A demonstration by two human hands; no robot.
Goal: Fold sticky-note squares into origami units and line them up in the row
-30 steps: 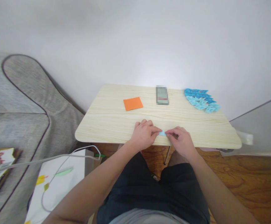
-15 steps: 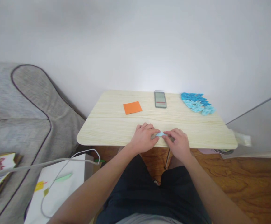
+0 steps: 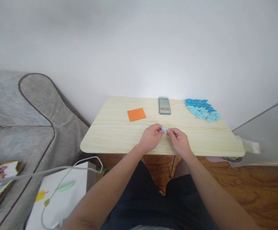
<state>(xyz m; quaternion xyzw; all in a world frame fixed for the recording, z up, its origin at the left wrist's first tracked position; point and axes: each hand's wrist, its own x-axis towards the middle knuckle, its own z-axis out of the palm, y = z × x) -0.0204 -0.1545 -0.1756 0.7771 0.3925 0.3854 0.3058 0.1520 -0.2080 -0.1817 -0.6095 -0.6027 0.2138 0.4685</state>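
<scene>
Fingertips of the left hand (image 3: 150, 138) and right hand (image 3: 179, 140) pinched shut together on a small light-blue folded paper (image 3: 164, 129), held just above the table (image 3: 119, 134); orange sheet (image 3: 136, 114), phone (image 3: 164, 106) and blue folded pile (image 3: 202, 109) lay beyond.

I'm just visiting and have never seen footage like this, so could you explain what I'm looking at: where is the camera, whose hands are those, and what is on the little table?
The camera sits on a person's head and looks down, so the arms are their own. The left hand and right hand meet over a light wooden table and together pinch a small pale blue folded paper. Farther back lie an orange paper square, a phone, and a pile of blue folded paper pieces. A grey sofa stands to the left.
</scene>
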